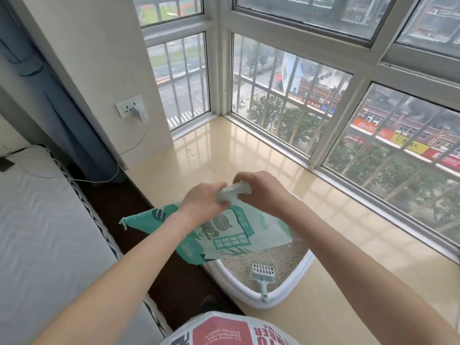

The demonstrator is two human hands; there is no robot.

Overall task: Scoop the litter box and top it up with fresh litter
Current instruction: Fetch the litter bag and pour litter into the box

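Both hands were seen raised above the sill. Going from left to right: the left hand [202,200] was clenched round the bunched upper part of a teal and pale green printed litter bag [219,235], and the right hand [258,189] was curled on the crumpled white end of the bag's neck [234,191], just beside the left. The bag was held in the air, tilted, its lower body hanging over the far end of a white-rimmed plastic litter box [293,285] that stood on the glossy beige stone sill [348,220]. Pale granular litter [239,270] lay in the box, and a pale blue-grey slotted plastic scoop [263,276] rested in it, its handle leaning on the near rim.

The bag was judged soft and limp, sagging under loose contents; a hold at the gathered neck together with support under the body would probably be needed, since the weight would shift as the grains ran. Its film looked smooth and possibly slippery.

A cartoon cat and a grid pattern were printed on the bag; its lettering could not be read. At the bottom edge, a red and white printed garment [224,329] carried inverted text, only partly legible. Shop signs beyond the window were too small to read.
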